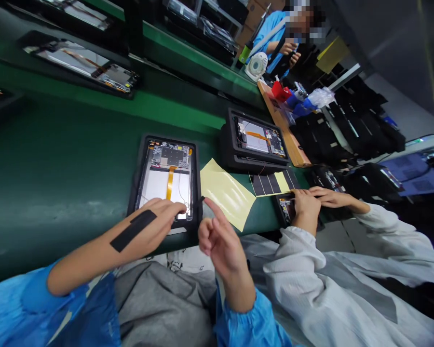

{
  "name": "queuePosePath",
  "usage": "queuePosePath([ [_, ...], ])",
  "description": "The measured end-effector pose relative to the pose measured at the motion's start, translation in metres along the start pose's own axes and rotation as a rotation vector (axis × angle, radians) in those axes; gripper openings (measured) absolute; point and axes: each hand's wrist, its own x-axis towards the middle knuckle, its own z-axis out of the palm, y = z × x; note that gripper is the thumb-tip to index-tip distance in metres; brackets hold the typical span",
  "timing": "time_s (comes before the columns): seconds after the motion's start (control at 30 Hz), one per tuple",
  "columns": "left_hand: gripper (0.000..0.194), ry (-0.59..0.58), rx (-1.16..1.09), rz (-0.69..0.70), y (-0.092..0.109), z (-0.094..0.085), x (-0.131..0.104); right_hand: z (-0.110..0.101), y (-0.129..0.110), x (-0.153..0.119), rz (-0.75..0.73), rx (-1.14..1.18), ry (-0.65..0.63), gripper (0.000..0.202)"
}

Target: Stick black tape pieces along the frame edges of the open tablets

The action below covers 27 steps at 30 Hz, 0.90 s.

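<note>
Our left hand [155, 219] rests fingers-down on the near edge of the open tablet [166, 178], which lies in a black tray on the green desk [58, 159]; it grips nothing, and a black strip [133, 230] is stuck along its back. Our right hand [217, 238] hovers just beside the tablet's near right corner, loosely curled with the forefinger out, and it looks empty. A yellow sheet [226, 193] lies right of the tablet. Beyond it a co-worker's hands [311, 202] in white sleeves rest on another tray.
</note>
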Motion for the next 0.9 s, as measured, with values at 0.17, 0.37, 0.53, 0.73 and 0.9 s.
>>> queuePosePath([
  [0.17,0.027,-0.134,-0.122,0.052,-0.009,-0.020,0.036,0.022,0.031,-0.017,0.179,0.378,-0.075,0.085],
  [0.37,0.021,-0.136,-0.248,-0.002,-0.006,-0.023,0.041,0.033,0.044,-0.015,0.237,0.481,-0.057,0.100],
  [0.53,0.015,0.080,-0.014,0.160,0.001,-0.020,0.027,0.039,0.048,-0.016,0.251,0.552,-0.034,0.107],
  [0.73,0.016,0.160,0.305,0.404,-0.002,-0.020,0.008,0.042,0.050,-0.016,0.275,0.600,-0.082,0.102],
  [0.9,0.018,0.134,0.450,0.468,-0.007,-0.020,0.005,0.044,0.047,-0.014,0.274,0.591,-0.053,0.103],
])
